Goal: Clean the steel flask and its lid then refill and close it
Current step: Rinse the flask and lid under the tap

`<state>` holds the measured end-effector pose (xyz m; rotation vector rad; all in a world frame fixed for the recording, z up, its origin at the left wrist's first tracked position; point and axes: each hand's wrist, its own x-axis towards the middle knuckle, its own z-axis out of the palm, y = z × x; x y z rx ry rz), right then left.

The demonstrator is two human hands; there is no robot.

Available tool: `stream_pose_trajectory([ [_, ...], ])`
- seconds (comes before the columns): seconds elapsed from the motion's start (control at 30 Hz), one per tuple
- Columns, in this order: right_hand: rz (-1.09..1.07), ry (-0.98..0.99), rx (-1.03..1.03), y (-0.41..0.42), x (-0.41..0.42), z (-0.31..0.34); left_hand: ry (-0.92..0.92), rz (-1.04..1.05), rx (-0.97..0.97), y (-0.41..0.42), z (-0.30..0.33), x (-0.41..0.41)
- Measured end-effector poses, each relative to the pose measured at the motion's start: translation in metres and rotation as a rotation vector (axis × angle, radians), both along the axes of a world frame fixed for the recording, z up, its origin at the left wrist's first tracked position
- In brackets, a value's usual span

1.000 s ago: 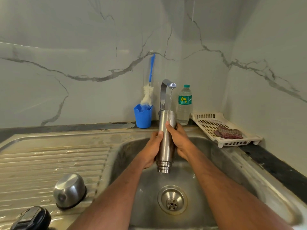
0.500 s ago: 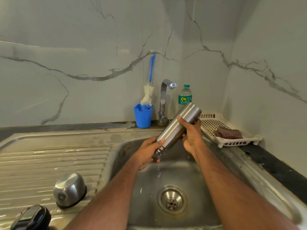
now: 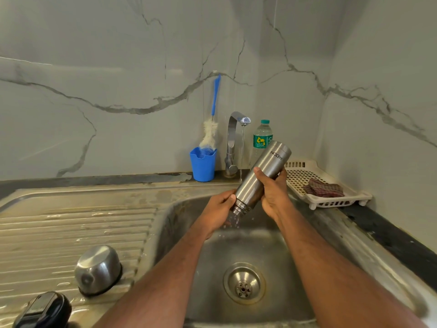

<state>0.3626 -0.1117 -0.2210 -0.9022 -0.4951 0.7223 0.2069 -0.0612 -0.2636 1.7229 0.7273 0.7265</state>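
Note:
The steel flask (image 3: 261, 175) is tilted over the sink basin (image 3: 248, 252), mouth down to the left, base up to the right. Water drips from its mouth. My right hand (image 3: 272, 190) grips the flask's middle. My left hand (image 3: 218, 210) holds the neck by the mouth. A steel cap (image 3: 98, 272) lies upside down on the draining board (image 3: 71, 228) at the left. A black lid part (image 3: 42, 311) sits at the bottom left corner. The tap (image 3: 236, 138) behind the flask runs a thin stream.
A blue cup (image 3: 203, 165) with a bottle brush (image 3: 211, 129) stands left of the tap. A plastic water bottle (image 3: 262, 136) stands right of it. A white rack (image 3: 324, 185) with a folded cloth sits on the right counter. The drain (image 3: 243, 284) is in the basin's middle.
The flask went from upside down under the tap to tilted with its base swung up to the right. Water now spills from its mouth into the basin.

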Motion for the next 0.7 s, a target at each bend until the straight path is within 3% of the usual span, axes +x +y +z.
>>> stream_pose_trajectory([
  [0.17,0.004,-0.122,-0.077,0.005,-0.013,-0.002,0.058,-0.028,0.126,-0.003,0.004,0.007],
  [0.33,0.163,-0.152,-0.168,0.008,-0.027,-0.004,0.010,0.070,0.168,-0.001,0.005,0.009],
  [0.57,0.271,-0.093,-0.147,0.002,-0.024,-0.004,-0.162,-0.225,-0.510,0.003,0.002,-0.016],
  [0.63,0.284,-0.102,-0.153,0.005,-0.024,-0.004,-0.175,-0.231,-0.537,0.003,0.000,-0.016],
  [0.7,0.233,-0.171,-0.177,0.007,-0.027,-0.006,-0.155,-0.127,-0.404,0.003,0.003,-0.012],
])
